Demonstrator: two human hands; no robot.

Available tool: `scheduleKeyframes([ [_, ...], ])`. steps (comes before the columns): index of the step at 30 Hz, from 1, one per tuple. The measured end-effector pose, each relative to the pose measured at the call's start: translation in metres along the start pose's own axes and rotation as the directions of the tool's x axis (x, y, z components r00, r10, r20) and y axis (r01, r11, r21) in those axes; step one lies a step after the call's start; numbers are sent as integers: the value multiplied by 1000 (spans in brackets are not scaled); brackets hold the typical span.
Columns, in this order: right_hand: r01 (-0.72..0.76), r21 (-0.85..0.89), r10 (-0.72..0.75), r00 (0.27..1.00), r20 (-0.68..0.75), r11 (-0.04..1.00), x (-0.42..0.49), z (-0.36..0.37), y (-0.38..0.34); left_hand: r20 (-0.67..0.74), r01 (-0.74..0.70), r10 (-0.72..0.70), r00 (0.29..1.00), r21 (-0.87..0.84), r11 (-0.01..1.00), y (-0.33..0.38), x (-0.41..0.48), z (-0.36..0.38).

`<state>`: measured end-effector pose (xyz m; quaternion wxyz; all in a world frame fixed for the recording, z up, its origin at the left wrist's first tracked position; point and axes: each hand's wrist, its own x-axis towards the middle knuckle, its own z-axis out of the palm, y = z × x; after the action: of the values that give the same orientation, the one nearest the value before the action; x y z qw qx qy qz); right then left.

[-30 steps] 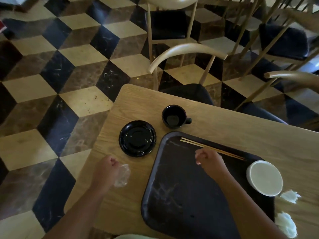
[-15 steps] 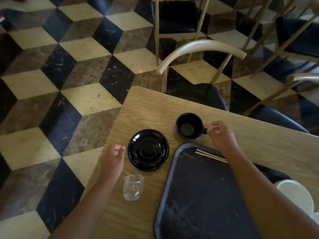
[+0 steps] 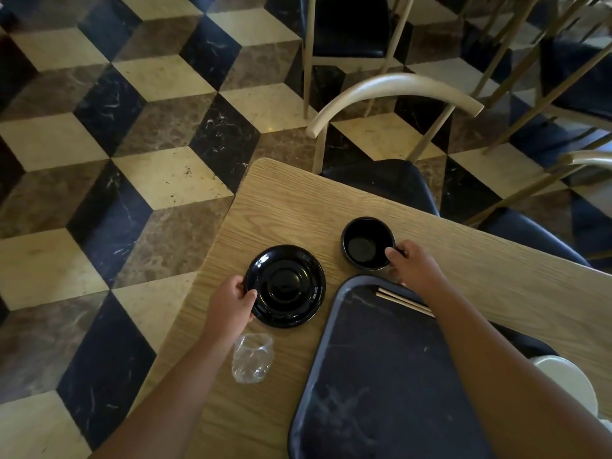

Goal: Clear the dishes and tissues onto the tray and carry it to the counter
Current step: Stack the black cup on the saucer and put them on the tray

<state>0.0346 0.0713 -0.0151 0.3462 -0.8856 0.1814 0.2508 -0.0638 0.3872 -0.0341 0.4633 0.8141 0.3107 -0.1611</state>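
Left hand (image 3: 231, 304): fingers closed on the near-left rim of the saucer (image 3: 285, 286), which rests on the table (image 3: 281, 207). A crumpled plastic cup (image 3: 252, 358) lies just below this hand. Right hand (image 3: 415, 271): fingers pinched on the handle of the cup (image 3: 366, 243). The tray (image 3: 381, 376) lies just below this hand, carrying chopsticks (image 3: 402, 301).

glossy black saucer (image 3: 285, 286) lying flat on the worktop (image 3: 291, 210), empty black cup (image 3: 367, 243) standing upright beside it, dark tray (image 3: 381, 376) sitting just right of both, carrying wooden chopsticks (image 3: 404, 301), white bowl (image 3: 566, 379) showing at its right edge
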Motion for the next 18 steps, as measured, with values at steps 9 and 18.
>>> scheduleKeyframes([
  [9, -48, -38, 48, 999, -16, 998, -15, -1, -9, 71, 12, -12, 997, -2, 1000, 5, -1, -4],
  [18, -69, 23, 71, 989, -132, 997, -50, -7, -3, 21, 6, -4, 1000, -78, 997, 11, -22, -3],
])
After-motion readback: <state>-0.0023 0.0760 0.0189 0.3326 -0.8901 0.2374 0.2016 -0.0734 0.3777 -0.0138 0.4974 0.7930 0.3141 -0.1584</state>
